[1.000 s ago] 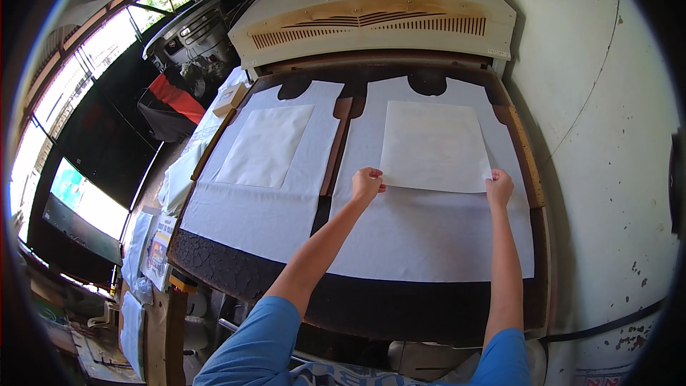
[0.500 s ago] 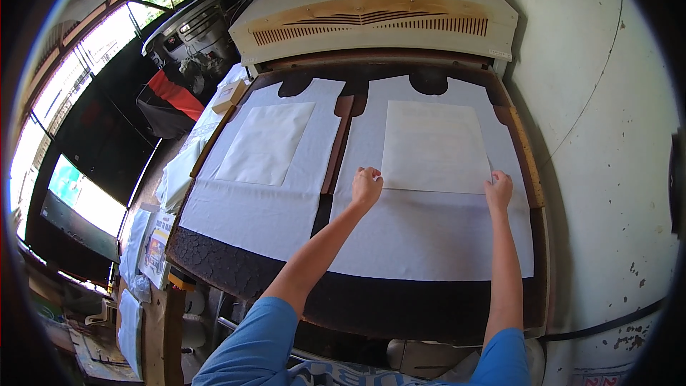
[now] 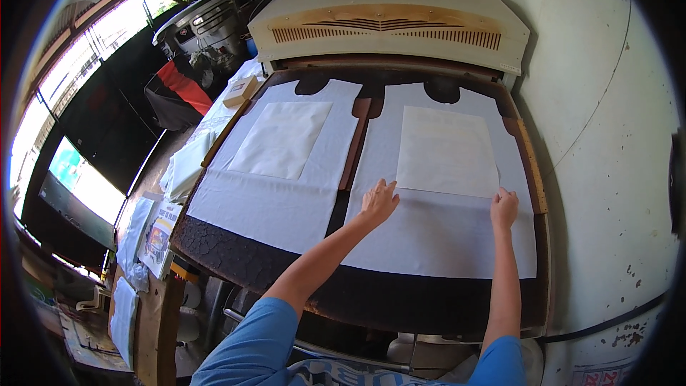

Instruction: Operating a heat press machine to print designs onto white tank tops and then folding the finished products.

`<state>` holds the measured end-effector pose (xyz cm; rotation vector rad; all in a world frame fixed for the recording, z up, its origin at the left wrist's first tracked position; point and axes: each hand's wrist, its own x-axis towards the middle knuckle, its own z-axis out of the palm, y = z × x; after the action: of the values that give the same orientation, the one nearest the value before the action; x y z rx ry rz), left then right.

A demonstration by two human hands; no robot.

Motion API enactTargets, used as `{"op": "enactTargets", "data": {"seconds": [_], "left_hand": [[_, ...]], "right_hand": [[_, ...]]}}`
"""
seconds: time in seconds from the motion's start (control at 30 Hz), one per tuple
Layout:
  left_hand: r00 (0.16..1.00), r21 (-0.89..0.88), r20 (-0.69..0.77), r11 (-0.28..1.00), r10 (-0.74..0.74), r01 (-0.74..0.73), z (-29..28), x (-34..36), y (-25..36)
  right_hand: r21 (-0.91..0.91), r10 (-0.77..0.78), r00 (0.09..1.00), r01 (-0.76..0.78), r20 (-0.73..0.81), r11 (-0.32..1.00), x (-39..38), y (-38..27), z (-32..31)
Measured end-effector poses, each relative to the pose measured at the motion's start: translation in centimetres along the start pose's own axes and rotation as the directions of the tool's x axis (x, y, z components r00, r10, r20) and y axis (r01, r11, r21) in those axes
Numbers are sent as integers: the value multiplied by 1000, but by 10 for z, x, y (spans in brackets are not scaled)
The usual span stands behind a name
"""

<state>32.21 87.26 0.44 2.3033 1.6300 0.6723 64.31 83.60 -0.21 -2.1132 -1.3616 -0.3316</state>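
A white paper sheet (image 3: 449, 150) lies on the white cut fabric panel (image 3: 443, 243) at the right, which has a neck-shaped notch at its far end. At the sheet's near left corner, my left hand (image 3: 379, 201) has its fingers slightly apart, touching or just beside the corner. My right hand (image 3: 504, 209) pinches the near right corner, where the sheet's edge curls a little. To the left, a second fabric panel (image 3: 271, 211) carries another white sheet (image 3: 282, 139), which neither hand touches. Both panels rest on a dark, cracked press bed (image 3: 243, 254).
A large cream vented press hood (image 3: 386, 25) stands behind the bed. Along the left are a small cardboard box (image 3: 241, 91), folded pale fabric (image 3: 187, 164) and a printed sheet (image 3: 157, 237). A white wall (image 3: 593, 150) rises close on the right.
My left hand's fingers have loosened from a pinch at the sheet's corner. My right hand stays at its corner. The view has shifted slightly, moving the scene rightward.
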Motion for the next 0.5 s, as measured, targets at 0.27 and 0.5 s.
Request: {"op": "enactTargets", "data": {"seconds": [0.27,0.5], "left_hand": [[977,-215,-113,955,182,-203,-74,-144,-19],[970,-295,-210,954,-119,53,-134,-333,-108]], "right_hand": [[313,-104,993,117,-56,943,-101,-40,-63],[515,-127,992,96,25,852,-304,-143,-150]]}}
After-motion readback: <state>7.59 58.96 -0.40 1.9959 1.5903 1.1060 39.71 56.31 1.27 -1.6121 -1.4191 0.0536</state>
